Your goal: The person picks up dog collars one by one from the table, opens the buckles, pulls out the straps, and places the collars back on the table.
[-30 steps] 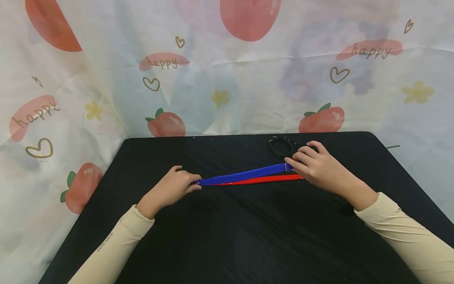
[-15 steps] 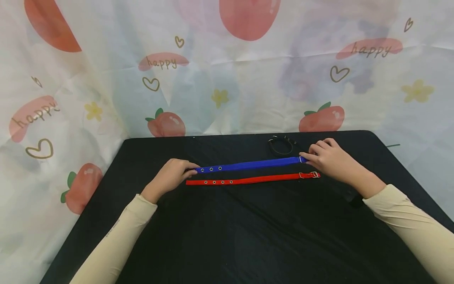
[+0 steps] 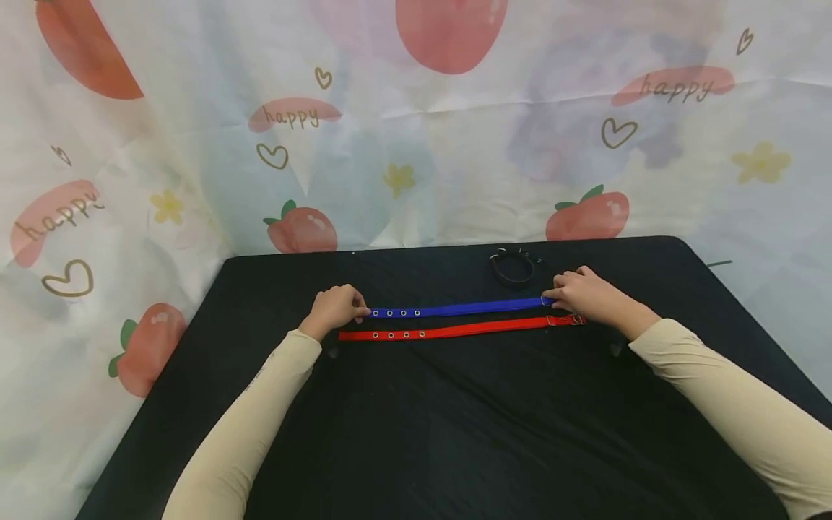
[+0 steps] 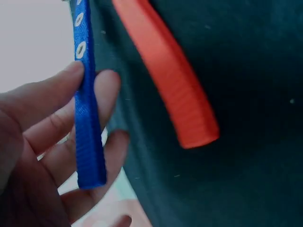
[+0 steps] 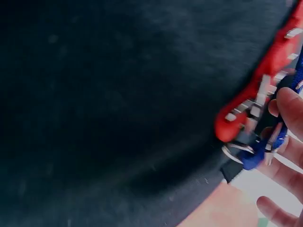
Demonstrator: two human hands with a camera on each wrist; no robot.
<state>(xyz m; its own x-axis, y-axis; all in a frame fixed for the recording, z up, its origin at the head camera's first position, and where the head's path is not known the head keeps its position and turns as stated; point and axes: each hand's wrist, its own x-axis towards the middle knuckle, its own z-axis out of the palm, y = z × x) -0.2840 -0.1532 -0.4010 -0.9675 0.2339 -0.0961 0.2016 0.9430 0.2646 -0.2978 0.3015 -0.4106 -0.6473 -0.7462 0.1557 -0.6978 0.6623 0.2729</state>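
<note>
A blue collar [image 3: 468,309] with metal eyelets is stretched lengthwise between my hands, just behind a red collar [image 3: 481,329]. My left hand [image 3: 334,309] pinches its eyelet end between thumb and fingers; in the left wrist view the blue tip [image 4: 91,163] hangs past the thumb. At the other end, my right hand [image 3: 588,295] grips the collar near its buckle. The right wrist view shows the blue buckle end [image 5: 253,158] between the fingers, beside the red collar's buckle [image 5: 258,101]. The red collar lies straight on the table, eyelets to the left.
A black collar [image 3: 512,269], fastened in a loop, lies behind the blue one near the back edge. The black-covered table [image 3: 416,433] ends at the back against a printed curtain [image 3: 455,159] with fruit and hearts, which also hangs at the left.
The blue collar has moved back off the red one, and its eyelets have come into view. Lately both hands have shifted slightly, the right one leftward, the left one rightward.
</note>
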